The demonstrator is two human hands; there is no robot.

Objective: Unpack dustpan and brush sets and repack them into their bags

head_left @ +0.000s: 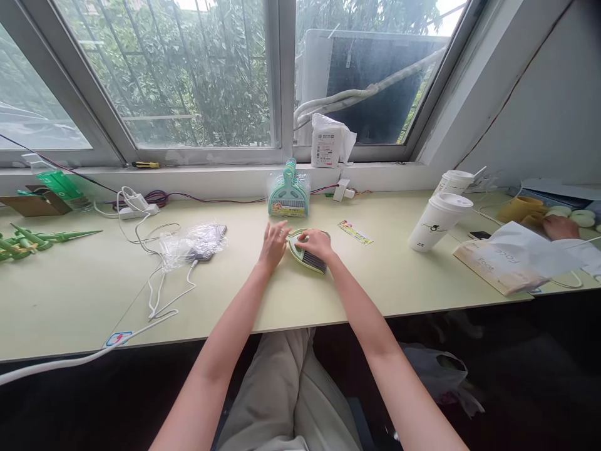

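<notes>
We are pinching the brush [313, 259] with our right grip [315, 243] but cannot tell whether our left grip [273, 244] is pinching the dustpan [294, 253].

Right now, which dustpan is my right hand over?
The pale green dustpan lying on the table, with a dark-bristled brush; the plastic-wrapped dustpan bundle stands upright behind it.

The pale table [291, 307] bears dustpans [288, 203], a printed strip [355, 232] and cups [437, 225].
</notes>
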